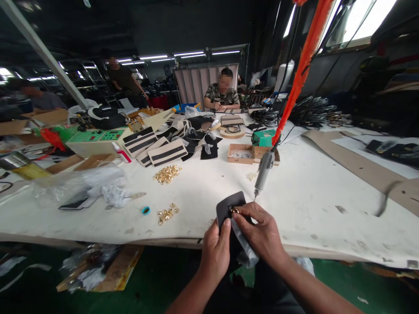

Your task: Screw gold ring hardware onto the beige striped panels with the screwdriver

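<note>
Black leather panel (229, 206): one, long axis pointing away, being gripped by left hand (215, 253).
Gold metal fitting (235, 210): one, being pinched by right hand (262, 233).

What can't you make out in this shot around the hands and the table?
- Head view, black leather piece: the lower part is hidden behind the left hand and right hand.
- Head view, gold fitting: too small and partly under the right fingertips; shape unclear.
- Head view, plastic bag: blurred, contents unreadable.
- Head view, hanging tool: its orange-wrapped cord is cut off by the top edge.
</note>
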The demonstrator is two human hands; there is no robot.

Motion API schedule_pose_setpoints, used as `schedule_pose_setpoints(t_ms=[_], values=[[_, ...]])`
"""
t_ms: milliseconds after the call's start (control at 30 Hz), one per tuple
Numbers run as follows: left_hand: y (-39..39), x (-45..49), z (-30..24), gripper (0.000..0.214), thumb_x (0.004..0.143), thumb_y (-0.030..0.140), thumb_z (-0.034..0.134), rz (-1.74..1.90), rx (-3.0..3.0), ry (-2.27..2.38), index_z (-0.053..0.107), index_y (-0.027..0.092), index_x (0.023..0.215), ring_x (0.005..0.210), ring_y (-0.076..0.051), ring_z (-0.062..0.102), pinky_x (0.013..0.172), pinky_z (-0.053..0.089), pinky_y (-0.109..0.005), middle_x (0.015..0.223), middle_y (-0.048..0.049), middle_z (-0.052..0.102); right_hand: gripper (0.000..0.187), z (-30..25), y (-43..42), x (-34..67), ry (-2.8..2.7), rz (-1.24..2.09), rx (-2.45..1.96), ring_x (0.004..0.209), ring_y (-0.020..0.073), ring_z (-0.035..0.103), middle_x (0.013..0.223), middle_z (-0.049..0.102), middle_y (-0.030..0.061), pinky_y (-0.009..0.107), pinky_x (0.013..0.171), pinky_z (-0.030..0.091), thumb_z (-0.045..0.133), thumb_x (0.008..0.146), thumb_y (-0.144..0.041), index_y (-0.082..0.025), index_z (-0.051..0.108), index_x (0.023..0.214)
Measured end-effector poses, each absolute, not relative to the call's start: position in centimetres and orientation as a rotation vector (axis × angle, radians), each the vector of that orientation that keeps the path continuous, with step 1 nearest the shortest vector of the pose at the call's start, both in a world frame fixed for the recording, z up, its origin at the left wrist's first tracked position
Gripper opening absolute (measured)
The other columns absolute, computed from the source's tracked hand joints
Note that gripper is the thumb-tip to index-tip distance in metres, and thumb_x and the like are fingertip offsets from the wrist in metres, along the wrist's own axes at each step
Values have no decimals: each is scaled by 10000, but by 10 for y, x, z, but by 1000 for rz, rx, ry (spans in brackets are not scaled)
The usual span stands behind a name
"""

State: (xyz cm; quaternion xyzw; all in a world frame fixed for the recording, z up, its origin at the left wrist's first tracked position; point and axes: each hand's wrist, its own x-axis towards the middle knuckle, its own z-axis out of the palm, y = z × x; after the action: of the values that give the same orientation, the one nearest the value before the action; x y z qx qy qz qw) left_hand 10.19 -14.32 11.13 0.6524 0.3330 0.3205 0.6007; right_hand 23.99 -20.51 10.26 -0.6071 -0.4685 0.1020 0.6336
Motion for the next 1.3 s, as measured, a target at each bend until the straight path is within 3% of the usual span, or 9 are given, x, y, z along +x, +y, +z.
schedule_pose_setpoints(t_ms=[267,533,700,833,933,1033,1167,1233,1300], values=[[-142,102,102,497,1062,555,477,740,1607,738,693,194,1327,1146,-233,665,1049,483,-304,1273,-82,734,144,91,-204,238,-1215,30,-1463,929,174,643,987,690,37,343,839,519,664,1010,-230,-268,756,1113],[-129,90,105,474,1048,556,496,519,1670,696,737,176,1198,953,-218,658,898,510,-316,1084,-63,762,183,104,-215,271,-1579,241,-1431,938,172,639,999,672,45,319,828,516,607,1047,-258,-281,765,1135],[-135,98,102,508,1001,595,573,476,1512,669,738,166,1217,1064,-259,678,972,519,-344,1170,-86,762,186,101,-223,283,-1417,330,-1450,1013,187,643,1069,666,60,326,902,526,671,1013,-368,-282,768,1146],[-138,118,91,588,854,644,747,565,1203,850,738,172,1206,1222,-315,662,1067,515,-387,1273,-109,745,671,91,-246,284,-899,397,-1514,1143,248,634,1283,648,105,364,957,531,825,852,-523,-261,628,1437],[-133,139,85,629,768,644,827,578,1070,948,741,183,1188,1269,-336,658,1098,516,-417,1276,-121,748,614,90,-273,281,-715,930,-1336,922,225,691,1059,731,88,315,802,551,784,854,-610,-198,713,1304],[-133,160,89,686,743,673,827,478,1079,857,732,201,1231,1155,-345,717,936,604,-411,1229,-129,761,485,91,-298,278,-602,1208,-1087,781,195,703,836,740,56,280,786,545,798,827,-606,-152,792,998],[-149,177,102,875,799,739,739,510,1233,761,560,207,1471,826,-252,731,567,559,-307,1209,-143,736,406,109,-333,316,-294,1089,-1195,689,189,706,778,750,58,259,669,547,824,797,-537,-145,750,879],[-159,182,112,868,839,731,709,530,1297,697,534,167,1476,753,-195,687,546,523,-265,1121,-142,727,420,129,-355,363,-108,955,-1369,583,195,672,710,728,64,274,547,519,832,784,-548,-148,716,845],[-172,184,126,803,847,717,717,481,1297,581,594,147,1399,738,-170,665,580,524,-248,1017,-125,714,393,151,-377,421,-3,720,-1438,623,230,696,798,752,123,362,614,582,787,830,-547,-160,734,880]])
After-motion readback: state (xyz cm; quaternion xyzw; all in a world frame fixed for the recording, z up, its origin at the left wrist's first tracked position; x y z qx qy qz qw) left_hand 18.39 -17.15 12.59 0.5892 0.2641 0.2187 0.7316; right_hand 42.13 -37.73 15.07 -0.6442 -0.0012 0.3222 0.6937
